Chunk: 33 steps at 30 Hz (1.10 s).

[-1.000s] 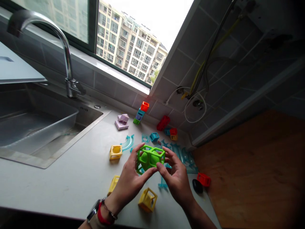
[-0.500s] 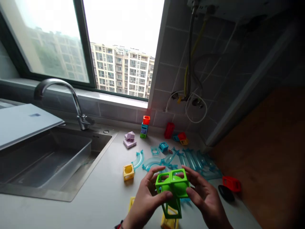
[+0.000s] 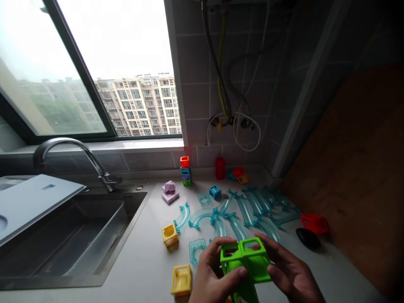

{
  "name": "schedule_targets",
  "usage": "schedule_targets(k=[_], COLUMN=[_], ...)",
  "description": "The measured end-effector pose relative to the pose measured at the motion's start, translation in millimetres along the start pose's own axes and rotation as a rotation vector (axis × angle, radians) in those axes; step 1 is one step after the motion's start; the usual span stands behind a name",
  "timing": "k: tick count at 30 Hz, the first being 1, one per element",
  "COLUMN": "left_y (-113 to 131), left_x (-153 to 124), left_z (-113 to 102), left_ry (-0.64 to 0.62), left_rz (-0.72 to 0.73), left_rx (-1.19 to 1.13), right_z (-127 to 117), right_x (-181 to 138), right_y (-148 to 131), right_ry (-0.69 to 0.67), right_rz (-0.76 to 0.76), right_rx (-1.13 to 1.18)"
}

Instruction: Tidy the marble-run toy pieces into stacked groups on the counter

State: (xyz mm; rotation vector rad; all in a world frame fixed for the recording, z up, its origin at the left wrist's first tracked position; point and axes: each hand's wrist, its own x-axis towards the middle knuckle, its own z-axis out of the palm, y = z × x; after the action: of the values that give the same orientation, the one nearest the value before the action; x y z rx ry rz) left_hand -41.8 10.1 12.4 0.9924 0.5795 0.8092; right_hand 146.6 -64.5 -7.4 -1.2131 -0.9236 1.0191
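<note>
Between both hands is a green marble-run block (image 3: 257,267), made of open cube frames with a curved chute inside and a part hanging below. My left hand (image 3: 210,273) grips its left side, thumb across the front. From the right, my right hand (image 3: 290,271) closes on it with thumb and fingers. Left of my hands, on the counter, stand two yellow cube blocks (image 3: 181,280). A clear blue square plate (image 3: 197,251) lies just behind my left hand. Several clear blue track pieces (image 3: 238,227) spread out beyond the hands. The lower end of the green block is partly out of frame.
A small coloured block tower (image 3: 185,171), purple pieces (image 3: 170,192), a blue cube (image 3: 215,192) and a red block (image 3: 220,168) stand farther back. At right are a red piece (image 3: 314,223) and a black oval object (image 3: 308,238). A sink (image 3: 104,269) borders the left.
The view has tilted upward and shifted right. Both hands still hold the green block, now lower and farther right in the picture, turned slightly. More track and a yellow cube have come into view.
</note>
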Motion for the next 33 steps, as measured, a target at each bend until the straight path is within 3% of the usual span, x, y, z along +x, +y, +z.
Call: schedule_targets(k=[8, 18, 33], left_y=[-8.8, -17.9, -16.1], left_x=[3.1, 1.0, 2.7], left_z=[12.4, 6.6, 8.1], left_ry=[0.045, 0.073, -0.001], left_rz=[-0.018, -0.003, -0.003], left_rx=[0.130, 0.180, 0.220], right_z=[-23.2, -26.9, -31.2], right_x=[-4.6, -3.6, -1.0], right_y=[12.5, 20.3, 18.8], right_ry=[-0.020, -0.058, -0.065], right_rz=[0.059, 0.076, -0.023], right_rx=[-0.009, -0.044, -0.183])
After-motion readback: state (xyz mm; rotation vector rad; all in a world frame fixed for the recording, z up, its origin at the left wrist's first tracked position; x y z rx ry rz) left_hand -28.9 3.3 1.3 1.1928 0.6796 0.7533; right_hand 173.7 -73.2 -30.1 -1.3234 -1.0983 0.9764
